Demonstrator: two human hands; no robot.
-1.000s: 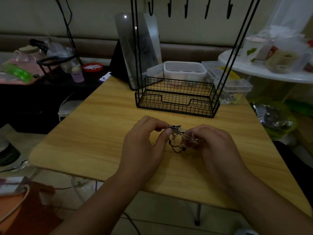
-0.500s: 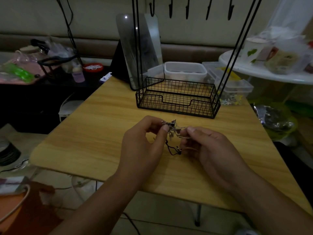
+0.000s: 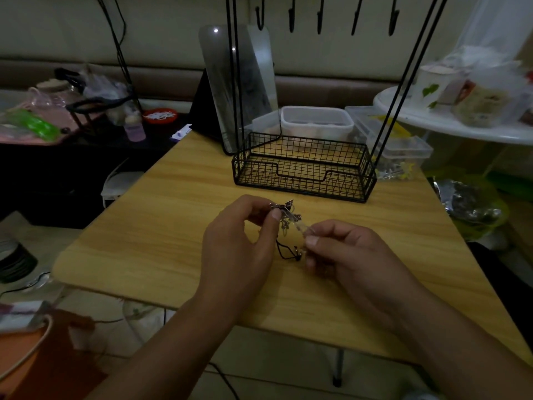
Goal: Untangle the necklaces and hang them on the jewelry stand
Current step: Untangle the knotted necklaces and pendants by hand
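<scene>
left hand (image 3: 239, 241): fingers curled, thumb and forefinger pinched on the metal pendant end of the necklaces (image 3: 288, 226); the clump is held above the table (image 3: 161, 226)
right hand (image 3: 346, 255): fingers curled, thumb and forefinger pinched on a thin pale strand pulled from the clump
necklaces: small tangled bundle, held between both hands over the middle of the table, nearer the front edge; a dark cord loop hangs below; count cannot be told
handling: judged very light, limp, thin; strands likely snagged on the spiky pendant; hard pulls could tighten knots or snap a chain
grip point: one strand at a time is best pinched close to the knot, the pendant being kept steady
jewelry stand (image 3: 302, 168): wire basket base at the far edge, hooks (image 3: 320, 18) overhead, nothing seen hung
step: untangling judged underway, hanging not yet begun
</scene>
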